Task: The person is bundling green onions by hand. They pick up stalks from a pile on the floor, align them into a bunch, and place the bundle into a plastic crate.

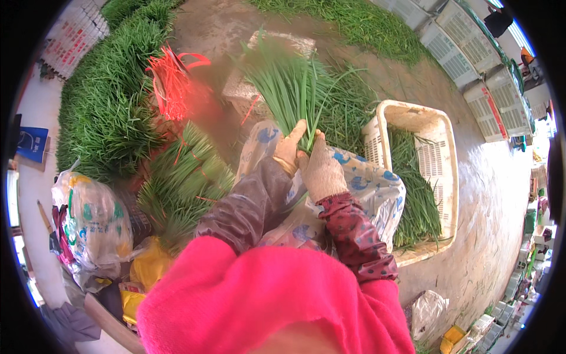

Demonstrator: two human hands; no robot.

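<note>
My left hand (289,146), in a glove, is closed around the lower part of a bunch of long green leafy stalks (285,93), likely garlic chives. My gloved right hand (323,166) touches the same bunch from the right, its fingertips at the stalks; whether it grips them is hidden. The bunch fans out away from me above a plastic apron (371,177) with blue prints over my lap. Left of my hands lie tied bundles (190,163) of the same greens with red ties. Beyond them is a heap of red plastic strips (170,84).
A white plastic crate (449,177) with loose greens stands at my right. A pale block (241,88) is ahead, with loose greens (349,97) beside it. A long pile of greens (106,97) runs along the left. Stacked crates (468,44) stand at the upper right; filled plastic bags (95,217) lie at left.
</note>
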